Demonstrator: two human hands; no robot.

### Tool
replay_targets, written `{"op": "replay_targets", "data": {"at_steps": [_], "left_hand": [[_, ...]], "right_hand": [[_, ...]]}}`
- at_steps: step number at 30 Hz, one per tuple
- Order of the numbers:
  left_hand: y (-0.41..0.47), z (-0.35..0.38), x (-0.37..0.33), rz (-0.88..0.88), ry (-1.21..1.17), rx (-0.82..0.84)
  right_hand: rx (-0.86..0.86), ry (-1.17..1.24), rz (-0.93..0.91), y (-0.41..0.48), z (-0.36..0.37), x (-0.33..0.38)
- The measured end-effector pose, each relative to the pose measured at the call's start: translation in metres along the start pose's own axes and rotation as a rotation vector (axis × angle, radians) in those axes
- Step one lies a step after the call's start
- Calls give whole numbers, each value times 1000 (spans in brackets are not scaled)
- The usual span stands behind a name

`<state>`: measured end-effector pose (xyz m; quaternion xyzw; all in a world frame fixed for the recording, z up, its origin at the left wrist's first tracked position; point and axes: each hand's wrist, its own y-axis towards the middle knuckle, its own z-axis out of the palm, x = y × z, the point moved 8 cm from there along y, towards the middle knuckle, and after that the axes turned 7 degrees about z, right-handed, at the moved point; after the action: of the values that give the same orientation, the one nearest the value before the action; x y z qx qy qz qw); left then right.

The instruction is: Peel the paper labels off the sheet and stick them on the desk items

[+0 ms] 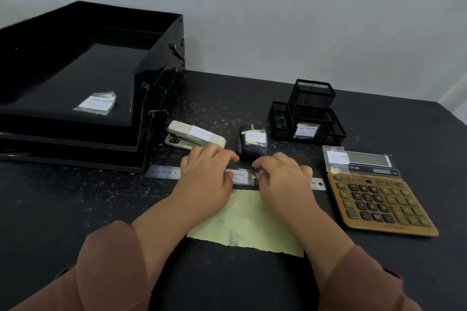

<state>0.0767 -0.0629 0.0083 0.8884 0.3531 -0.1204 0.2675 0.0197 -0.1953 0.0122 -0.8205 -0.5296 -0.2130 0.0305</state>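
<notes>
A steel ruler (161, 172) lies across the dark desk, its middle hidden under my hands. A white paper label (240, 176) sits on the ruler between them. My left hand (206, 174) and my right hand (280, 177) rest on the ruler, thumbs pressing the label's two ends. Below them lies the pale yellow backing sheet (242, 222). A stapler (194, 137), a mouse (252, 144), a mesh pen holder (307, 118), a calculator (374, 192) and a black paper tray (75, 78) each carry a white label.
The stacked tray fills the far left of the desk. The pen holder stands at the back right, the calculator at the right. The desk's right edge (452, 113) runs along the far right by the wall.
</notes>
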Motion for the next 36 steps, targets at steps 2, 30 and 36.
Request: {"op": "replay_targets", "data": {"at_steps": [2,30,36], "left_hand": [[-1,2,0,1,-10,12],[8,-9,-19,-109,103,407],[23,-24,-24,-89,169,354]], "right_hand": [[9,0,-10,-2,1,2],[359,-94,22,4,-14,18],[308,-151,4,18,-29,19]]}}
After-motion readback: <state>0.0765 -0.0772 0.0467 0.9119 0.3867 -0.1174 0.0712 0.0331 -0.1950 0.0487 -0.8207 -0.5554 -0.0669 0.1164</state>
